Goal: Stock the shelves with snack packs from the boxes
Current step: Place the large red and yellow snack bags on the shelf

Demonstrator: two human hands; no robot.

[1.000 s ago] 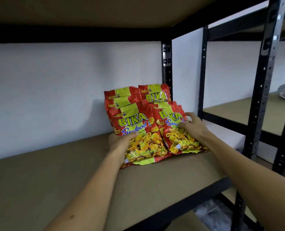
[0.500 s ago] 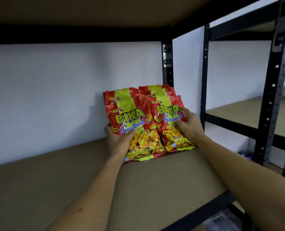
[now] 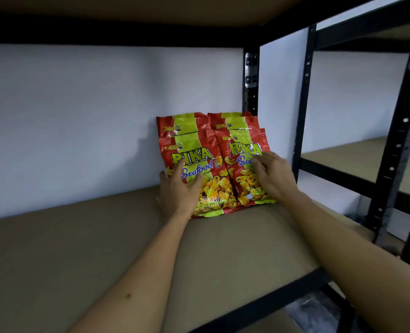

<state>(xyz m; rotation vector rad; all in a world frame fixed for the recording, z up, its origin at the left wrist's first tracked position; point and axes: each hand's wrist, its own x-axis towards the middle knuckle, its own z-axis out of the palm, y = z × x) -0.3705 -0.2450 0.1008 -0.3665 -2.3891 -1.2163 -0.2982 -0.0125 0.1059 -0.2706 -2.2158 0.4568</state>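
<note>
Two stacks of Bika seafood snack packs (image 3: pixel 200 169) now pushed upright against the wall (image 3: pixel 79 116); my left hand (image 3: pixel 178 193) and right hand (image 3: pixel 272 179) press flat, gripping nothing.

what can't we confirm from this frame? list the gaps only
- Snack packs, head view: the count; rear packs show only their top edges behind the front ones.
- Front packs' lower print: covered by the left hand and right hand.
- The boxes: not in view.
- Floor items below the shelf board: dark, blurred and cut by the bottom edge.
</note>
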